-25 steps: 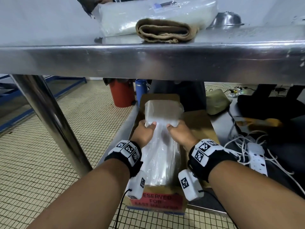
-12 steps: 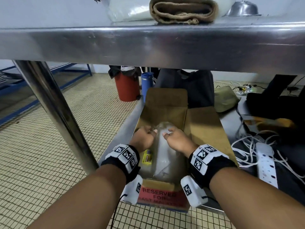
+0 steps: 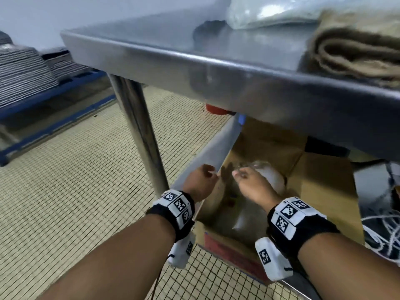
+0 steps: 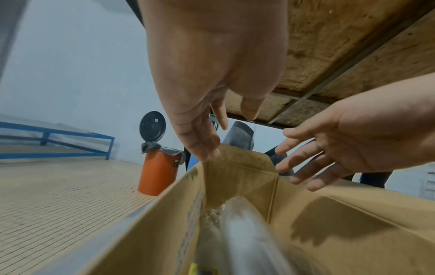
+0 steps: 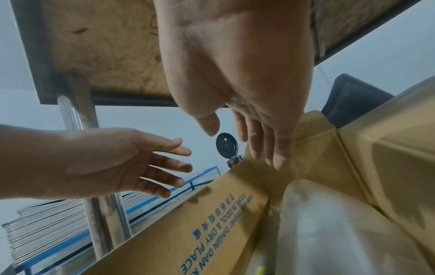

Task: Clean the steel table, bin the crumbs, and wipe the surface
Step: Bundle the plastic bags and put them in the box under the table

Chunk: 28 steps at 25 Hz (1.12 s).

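A clear plastic roll (image 3: pixel 257 191) (image 4: pixel 244 234) (image 5: pixel 324 228) lies inside an open cardboard box (image 3: pixel 320 191) (image 4: pixel 329 223) (image 5: pixel 212 232) on the lower shelf under the steel table (image 3: pixel 194 68). My left hand (image 3: pixel 203 178) (image 4: pixel 212 130) (image 5: pixel 150 167) hovers over the box's left wall with relaxed fingers, holding nothing. My right hand (image 3: pixel 249 180) (image 5: pixel 247 141) (image 4: pixel 306 161) hangs above the roll, fingers spread and empty. A folded brown cloth (image 3: pixel 355 53) lies on the tabletop at the right.
A clear plastic bag (image 3: pixel 292 9) sits on the tabletop beside the cloth. An orange lidded bin (image 4: pixel 160 167) stands on the tiled floor beyond the box. The table leg (image 3: pixel 138 135) rises left of my hands. White cables (image 3: pixel 381 237) lie right of the box. Stacked trays (image 3: pixel 21 74) sit far left.
Both hands have let go of the plastic roll, which now lies in the box. My head has risen and turned left, showing more tabletop.
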{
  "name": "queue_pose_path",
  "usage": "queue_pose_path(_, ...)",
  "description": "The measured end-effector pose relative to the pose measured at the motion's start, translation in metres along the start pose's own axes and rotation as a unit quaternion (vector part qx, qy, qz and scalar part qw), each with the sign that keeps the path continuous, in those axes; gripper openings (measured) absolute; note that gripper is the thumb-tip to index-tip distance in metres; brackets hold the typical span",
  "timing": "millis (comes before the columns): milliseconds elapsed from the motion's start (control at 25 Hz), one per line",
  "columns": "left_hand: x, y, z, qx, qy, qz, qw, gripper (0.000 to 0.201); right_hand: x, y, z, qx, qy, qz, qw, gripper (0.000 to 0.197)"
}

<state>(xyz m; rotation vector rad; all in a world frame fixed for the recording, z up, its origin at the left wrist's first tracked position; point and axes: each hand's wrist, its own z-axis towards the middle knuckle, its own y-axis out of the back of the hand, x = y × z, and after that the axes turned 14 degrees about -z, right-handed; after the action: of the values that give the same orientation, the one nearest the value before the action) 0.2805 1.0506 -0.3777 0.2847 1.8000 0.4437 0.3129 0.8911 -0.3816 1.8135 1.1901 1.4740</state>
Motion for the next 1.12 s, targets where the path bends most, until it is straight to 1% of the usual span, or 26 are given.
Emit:
queue_pose_path(80, -0.004, 0.012, -0.013, 0.009, 0.036, 0.021, 0.999, 0.031, 0.018, 0.005, -0.015, 0.032, -0.001, -0.007, 0.999, 0.045)
queue_pose_path(280, -0.025, 0.058, -0.056, 0.026, 0.113, -0.003, 0.993, 0.037, 0.059, 0.026, -0.06, 0.113, -0.014, -0.015, 0.993, 0.047)
queue_pose_path(360, -0.038, 0.077, -0.074, 0.025, 0.138, -0.017, 0.99, 0.037, 0.076, 0.041, -0.08, 0.131, -0.024, -0.016, 0.991, 0.046)
queue_pose_path(440, -0.054, 0.093, -0.091, 0.019, 0.154, -0.023, 0.988, 0.039, 0.093, 0.056, -0.099, 0.134, -0.029, -0.023, 0.99, 0.044)
queue_pose_path(560, -0.085, 0.12, -0.12, 0.05, 0.141, -0.011, 0.989, 0.037, 0.122, 0.081, -0.127, 0.138, -0.05, -0.022, 0.989, 0.039)
queue_pose_path(640, -0.103, 0.135, -0.139, 0.074, 0.141, -0.012, 0.987, 0.036, 0.138, 0.096, -0.147, 0.144, -0.065, -0.021, 0.987, 0.039)
queue_pose_path(760, -0.123, 0.152, -0.161, 0.074, 0.133, -0.016, 0.988, 0.038, 0.154, 0.116, -0.174, 0.132, -0.081, -0.019, 0.988, 0.039)
queue_pose_path(880, -0.152, 0.173, -0.186, 0.088, 0.119, -0.033, 0.988, 0.04, 0.17, 0.137, -0.202, 0.109, -0.089, -0.02, 0.99, 0.04)
queue_pose_path(1040, -0.188, 0.202, -0.21, 0.091, 0.086, -0.046, 0.991, 0.042, 0.196, 0.174, -0.238, 0.074, -0.082, -0.034, 0.993, 0.041)
queue_pose_path(1120, -0.202, 0.214, -0.215, 0.083, 0.071, -0.051, 0.993, 0.04, 0.211, 0.195, -0.251, 0.054, -0.081, -0.046, 0.994, 0.041)
